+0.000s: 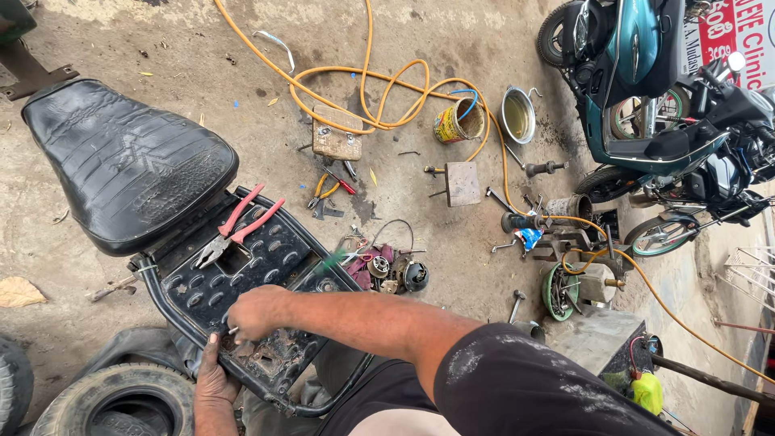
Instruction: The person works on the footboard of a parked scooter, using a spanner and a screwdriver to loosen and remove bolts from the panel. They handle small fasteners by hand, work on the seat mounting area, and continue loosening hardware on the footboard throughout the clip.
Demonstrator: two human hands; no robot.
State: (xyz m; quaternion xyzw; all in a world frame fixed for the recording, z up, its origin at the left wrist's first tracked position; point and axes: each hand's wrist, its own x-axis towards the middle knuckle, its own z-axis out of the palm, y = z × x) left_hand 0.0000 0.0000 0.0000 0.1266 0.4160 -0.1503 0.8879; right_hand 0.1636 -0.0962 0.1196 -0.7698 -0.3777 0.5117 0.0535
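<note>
Two bare hands work on a motorbike's rear rack behind its black seat [125, 161].

The right hand [254, 313] pinches a small metal bit on the black rack [278, 250] (red pliers [236, 228] lie there); the left hand [214, 375] grips the rack's lower edge, fingers curled.

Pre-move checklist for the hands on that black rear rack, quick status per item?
1. Right hand on the black rear rack: ok, it rests on the rack's rear part.
2. Left hand bracing the rack from below at its edge: ok.
3. What the right hand's fingers pinch: cannot tell, only a small pale tip shows.
4. Red-handled pliers within reach: ok, lying loose on the rack beside the black seat.
5. Pliers secure: not ok, unrestrained on the rack.
6. Orange hose away from the hands: ok, it lies on the floor beyond the rack.
</note>
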